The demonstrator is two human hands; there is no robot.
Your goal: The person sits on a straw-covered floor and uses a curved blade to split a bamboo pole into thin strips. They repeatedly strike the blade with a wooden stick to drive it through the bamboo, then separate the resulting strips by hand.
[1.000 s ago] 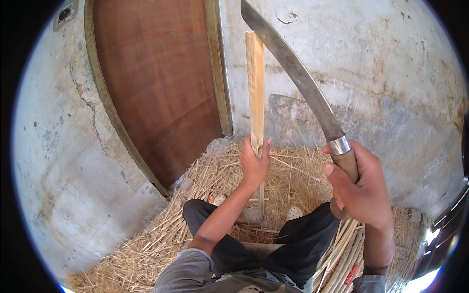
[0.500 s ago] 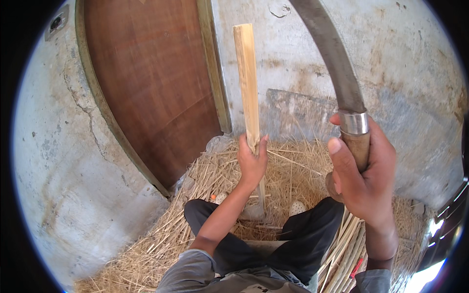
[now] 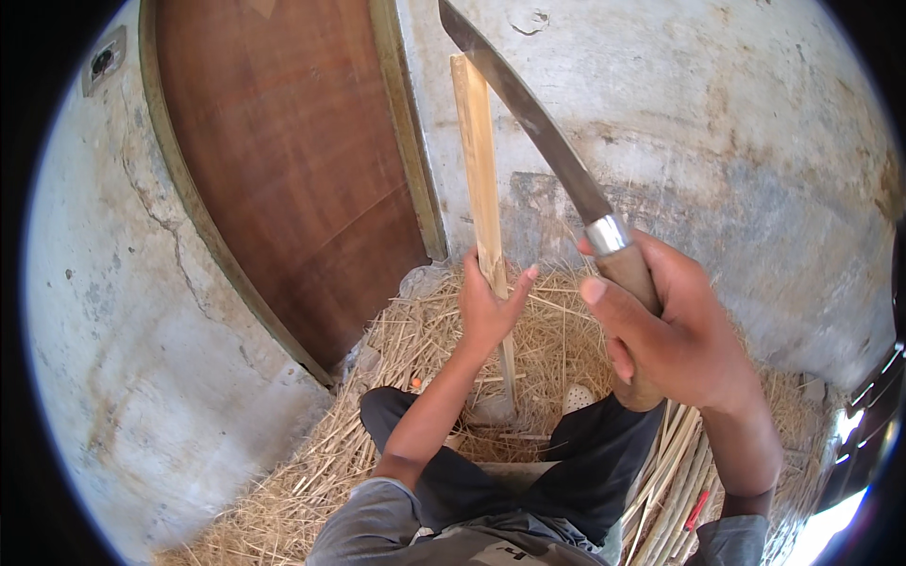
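A long split wooden stick (image 3: 479, 156) of pale wood stands nearly upright, its foot by a stone block (image 3: 495, 408) in the straw. My left hand (image 3: 489, 307) is loosely round its lower half, the thumb lifted out to the right. My right hand (image 3: 675, 330) grips the brown wooden handle of a machete (image 3: 543, 132) with a silvery collar. The dark blade slants up to the left and lies at the top end of the stick in the picture; whether it touches the wood, I cannot tell.
Straw and shavings (image 3: 283, 505) cover the ground around my legs. Thin split sticks (image 3: 665, 486) lie at my right, with a small red object (image 3: 697, 510) on them. A brown door (image 3: 293, 170) and a stained wall (image 3: 679, 104) stand close ahead. My perforated shoe (image 3: 578, 398) shows near the stone.
The machete has swung left and its blade has tipped toward the stick's top. My right hand moved a little left and down. My left thumb has spread away from the stick.
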